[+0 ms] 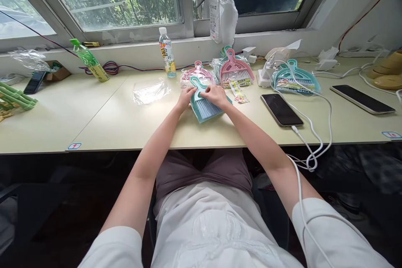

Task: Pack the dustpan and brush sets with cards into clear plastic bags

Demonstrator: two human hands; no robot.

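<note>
A small teal dustpan (197, 114) lies tilted near the table's front edge, its handle pointing away from me. Nested in it is a hand brush (208, 109) with pale blue bristles. My left hand (186, 97) is closed on the dustpan's left edge beside the handle. Fingers bent, my right hand (215, 95) grips the brush near its neck, and covers part of it. Just behind is a pink dustpan set (197, 72) in clear wrap. A yellow label strip (239, 92) rests to the right of my right hand.
More wrapped sets, pink (234, 69) and teal (295, 77), stand along the back. A clear plastic wrapper (151, 93) lies left. Two bottles, one clear (167, 52) and one green (89, 60), are near the window. A phone (282, 109) with a white cable (314, 134) sits right.
</note>
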